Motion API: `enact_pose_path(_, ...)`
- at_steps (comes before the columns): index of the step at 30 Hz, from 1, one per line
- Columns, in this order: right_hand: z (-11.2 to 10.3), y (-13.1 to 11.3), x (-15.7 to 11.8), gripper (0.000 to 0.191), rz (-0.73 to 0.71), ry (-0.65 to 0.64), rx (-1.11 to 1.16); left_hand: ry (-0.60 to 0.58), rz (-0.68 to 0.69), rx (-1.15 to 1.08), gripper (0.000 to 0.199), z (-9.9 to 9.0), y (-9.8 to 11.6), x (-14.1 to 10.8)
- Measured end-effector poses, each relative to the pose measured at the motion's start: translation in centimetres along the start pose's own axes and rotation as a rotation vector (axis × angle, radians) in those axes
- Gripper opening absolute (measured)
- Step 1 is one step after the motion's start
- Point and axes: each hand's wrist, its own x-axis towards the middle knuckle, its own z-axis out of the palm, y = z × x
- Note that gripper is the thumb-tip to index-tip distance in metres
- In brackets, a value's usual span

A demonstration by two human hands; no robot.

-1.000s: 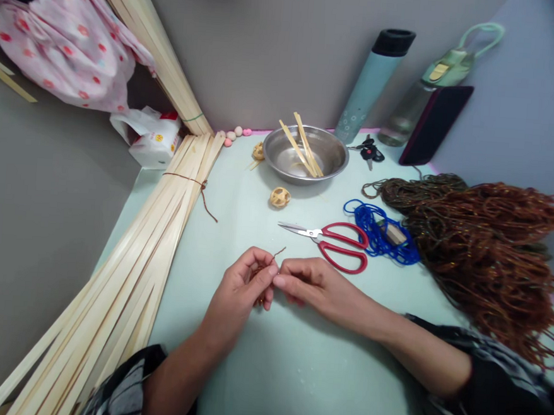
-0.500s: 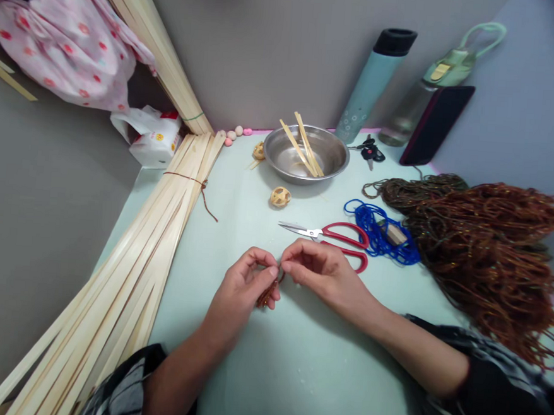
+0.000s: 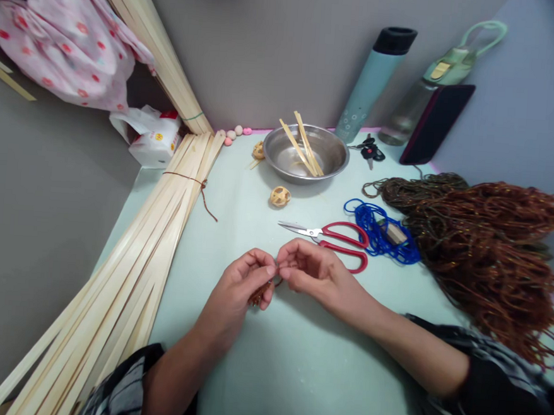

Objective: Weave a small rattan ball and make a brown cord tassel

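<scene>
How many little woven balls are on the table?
2. One woven ball sits in front of the metal bowl; the other woven ball is by the bowl's left edge, partly hidden. More could be hidden behind the bowl.

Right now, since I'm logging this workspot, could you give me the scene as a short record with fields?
Left hand: pinching a small brown cord bundle
Right hand: fingertips close to the left's; its hold is unclear
Nearest tool: red-handled metal scissors, beyond the right hand
Farther back: pale woven ball; silvery metal bowl with flat pale strips inside
Right side: coiled blue cord; reddish-brown cord heap
Left side: long pale strips, tied
</scene>
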Motion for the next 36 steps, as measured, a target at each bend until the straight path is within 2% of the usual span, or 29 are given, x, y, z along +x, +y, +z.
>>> enact_pose_path(5, -0.3, -0.2, -0.2, 0.034, 0.010, -0.047, -0.070, -0.009, 0.050, 0.107, 0.019, 0.0, -0.5, 0.1)
enact_pose_path(14, 0.0, 0.2, -0.3, 0.011, -0.163, 0.106, -0.229, 0.010, 0.025, 0.072, 0.021, 0.1, -0.3, 0.1)
enact_pose_path(17, -0.2, 0.1, -0.5, 0.008, -0.297, 0.092, -0.384, 0.009, 0.010, 0.051, 0.019, 0.0, -0.2, 0.1)
enact_pose_path(22, -0.6, 0.7, -0.9, 0.025, -0.582, 0.049, -0.741, 0.001, -0.010, 0.010, 0.018, -0.1, -0.1, 0.1)
enact_pose_path(27, -0.7, 1.4, -1.0, 0.030, -0.747, 0.122, -1.084, -0.020, -0.015, -0.025, 0.020, -0.2, -0.1, 0.1)
enact_pose_path(33, -0.6, 1.3, -0.9, 0.033, -0.768, 0.162, -1.227, -0.018, -0.012, -0.047, 0.020, -0.2, 0.0, 0.0)
enact_pose_path(36, -0.7, 1.5, -0.6, 0.032, -0.686, 0.156, -1.360, -0.006, -0.010, -0.060, 0.021, 0.0, 0.1, 0.0)
